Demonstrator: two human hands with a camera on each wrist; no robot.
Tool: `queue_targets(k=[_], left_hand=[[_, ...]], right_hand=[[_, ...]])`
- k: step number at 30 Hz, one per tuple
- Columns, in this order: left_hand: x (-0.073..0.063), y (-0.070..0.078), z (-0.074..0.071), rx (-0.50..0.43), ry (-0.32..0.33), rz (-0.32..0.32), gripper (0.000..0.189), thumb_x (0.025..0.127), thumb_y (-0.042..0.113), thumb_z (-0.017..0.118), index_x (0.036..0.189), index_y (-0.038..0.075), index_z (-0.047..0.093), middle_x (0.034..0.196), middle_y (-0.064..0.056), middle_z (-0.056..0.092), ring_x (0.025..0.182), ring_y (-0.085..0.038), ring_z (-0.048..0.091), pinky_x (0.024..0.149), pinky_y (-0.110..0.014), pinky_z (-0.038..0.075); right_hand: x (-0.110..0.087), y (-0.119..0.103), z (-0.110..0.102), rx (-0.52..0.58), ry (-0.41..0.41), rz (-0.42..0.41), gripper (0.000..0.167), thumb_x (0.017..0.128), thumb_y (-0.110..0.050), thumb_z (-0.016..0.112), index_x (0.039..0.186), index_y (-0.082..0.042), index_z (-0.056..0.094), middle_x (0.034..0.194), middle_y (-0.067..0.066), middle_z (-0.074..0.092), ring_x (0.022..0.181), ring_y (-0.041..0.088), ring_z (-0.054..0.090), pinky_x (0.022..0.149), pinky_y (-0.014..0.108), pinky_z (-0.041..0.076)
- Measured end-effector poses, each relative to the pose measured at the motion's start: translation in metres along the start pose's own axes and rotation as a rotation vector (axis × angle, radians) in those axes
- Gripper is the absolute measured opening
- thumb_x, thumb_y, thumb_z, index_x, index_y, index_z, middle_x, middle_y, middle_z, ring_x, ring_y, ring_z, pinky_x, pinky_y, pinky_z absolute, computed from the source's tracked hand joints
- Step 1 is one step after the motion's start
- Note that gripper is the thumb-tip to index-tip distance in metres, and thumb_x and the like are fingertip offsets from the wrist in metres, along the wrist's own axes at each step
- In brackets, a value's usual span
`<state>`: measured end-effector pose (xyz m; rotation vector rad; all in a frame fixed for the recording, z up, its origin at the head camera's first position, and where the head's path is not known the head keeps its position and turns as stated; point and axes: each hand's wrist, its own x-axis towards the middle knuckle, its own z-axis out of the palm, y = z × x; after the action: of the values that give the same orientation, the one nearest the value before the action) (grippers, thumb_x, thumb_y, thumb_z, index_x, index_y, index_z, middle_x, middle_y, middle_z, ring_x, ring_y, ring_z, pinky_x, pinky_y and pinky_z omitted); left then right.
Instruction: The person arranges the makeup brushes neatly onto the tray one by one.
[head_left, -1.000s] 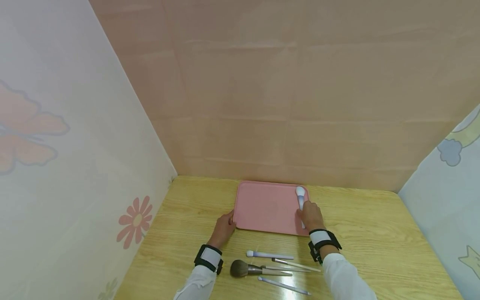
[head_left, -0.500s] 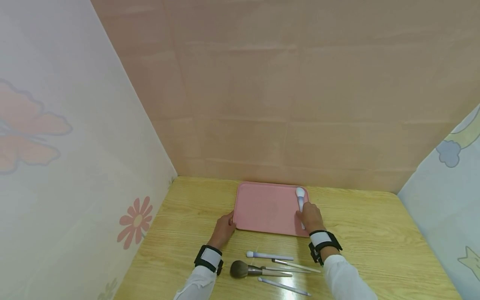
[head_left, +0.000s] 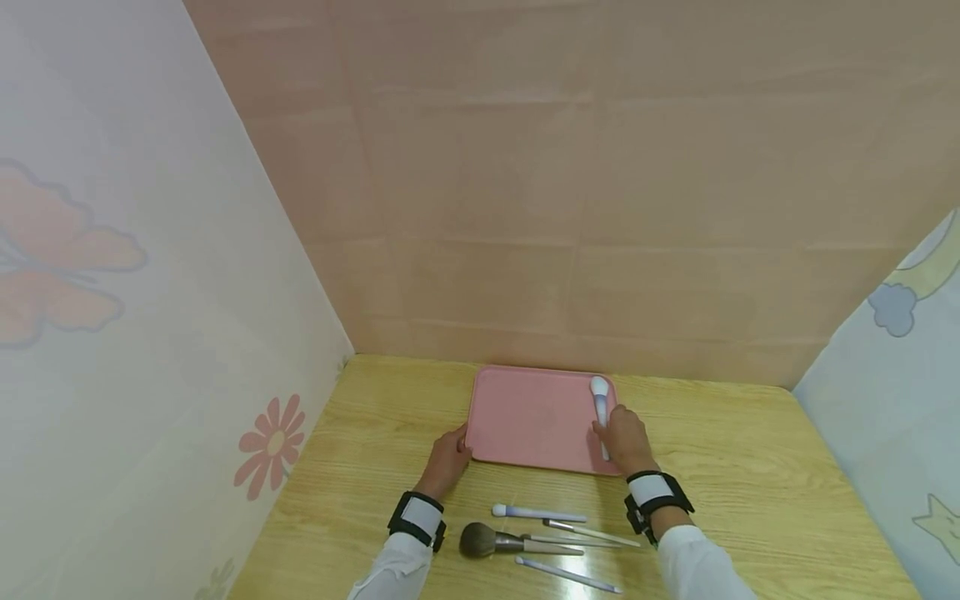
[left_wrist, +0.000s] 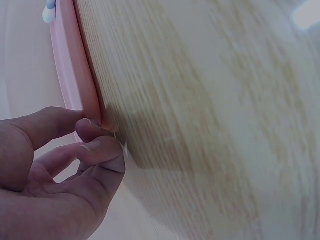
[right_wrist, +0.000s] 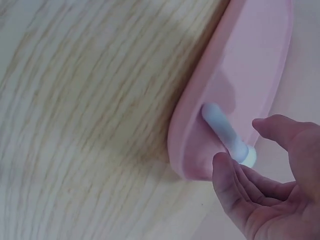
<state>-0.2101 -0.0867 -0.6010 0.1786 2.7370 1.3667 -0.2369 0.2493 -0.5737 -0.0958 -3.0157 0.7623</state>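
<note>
A pink tray (head_left: pixel 532 417) lies at the back of the wooden table. My left hand (head_left: pixel 444 462) holds its near left corner; in the left wrist view the thumb and curled fingers (left_wrist: pixel 102 150) meet at the tray's rim. Along the right side of the tray lies a makeup brush (head_left: pixel 600 387) with a white head and a pale blue-violet handle. My right hand (head_left: pixel 628 438) is beside that brush, over the tray's right rim. Seen from the right wrist, the brush handle (right_wrist: pixel 222 129) rests in the tray, and the thumb and fingers (right_wrist: pixel 230 180) stand apart around it without gripping.
In front of the tray lie a white-headed brush (head_left: pixel 536 513), a big dark-haired brush (head_left: pixel 478 540), a slim pale-handled brush (head_left: pixel 596 532) and a thin brush (head_left: pixel 567 574). A tan backdrop (head_left: pixel 585 208) rises behind the table; printed panels (head_left: pixel 187 292) flank it.
My right hand has loosened from the brush and its wrist has shifted slightly right and nearer. The brush stays in the tray. My left hand keeps its place at the corner.
</note>
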Motion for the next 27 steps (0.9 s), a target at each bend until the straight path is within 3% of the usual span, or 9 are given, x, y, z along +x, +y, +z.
queue_targets(k=[10,16,20,27], left_hand=[[0.006,0.000,-0.001,-0.018,-0.013,-0.019,0.052,0.092,-0.002,0.057,0.142,-0.004,0.048,0.069,0.001,0.041,0.059,-0.011,0.037,0.052,-0.022,0.031],[0.007,0.003,-0.003,-0.038,-0.018,-0.013,0.052,0.091,-0.004,0.057,0.143,-0.004,0.048,0.068,-0.001,0.043,0.058,-0.011,0.038,0.052,-0.022,0.031],[0.009,0.002,-0.003,-0.027,-0.019,-0.013,0.052,0.091,-0.004,0.056,0.143,-0.004,0.048,0.068,0.000,0.042,0.058,-0.011,0.037,0.052,-0.022,0.031],[0.008,0.001,-0.003,-0.031,-0.016,-0.013,0.051,0.092,-0.003,0.056,0.142,-0.006,0.047,0.068,0.002,0.040,0.058,-0.011,0.037,0.052,-0.022,0.031]], right_hand=[[-0.011,-0.001,-0.008,-0.022,0.098,-0.101,0.037,0.091,-0.021,0.070,0.089,0.013,0.054,0.079,0.023,0.058,0.061,0.024,0.056,0.053,0.036,0.046],[-0.024,-0.004,-0.010,-0.028,0.166,-0.145,0.035,0.089,-0.016,0.072,0.099,0.014,0.057,0.086,0.026,0.060,0.069,0.030,0.060,0.060,0.043,0.052],[-0.030,-0.007,-0.008,-0.020,0.205,-0.188,0.037,0.088,-0.015,0.073,0.105,0.012,0.055,0.084,0.022,0.058,0.066,0.027,0.057,0.059,0.041,0.050],[-0.044,-0.016,-0.004,-0.004,0.190,-0.255,0.032,0.086,-0.013,0.073,0.103,0.007,0.054,0.083,0.016,0.056,0.070,0.024,0.055,0.062,0.038,0.048]])
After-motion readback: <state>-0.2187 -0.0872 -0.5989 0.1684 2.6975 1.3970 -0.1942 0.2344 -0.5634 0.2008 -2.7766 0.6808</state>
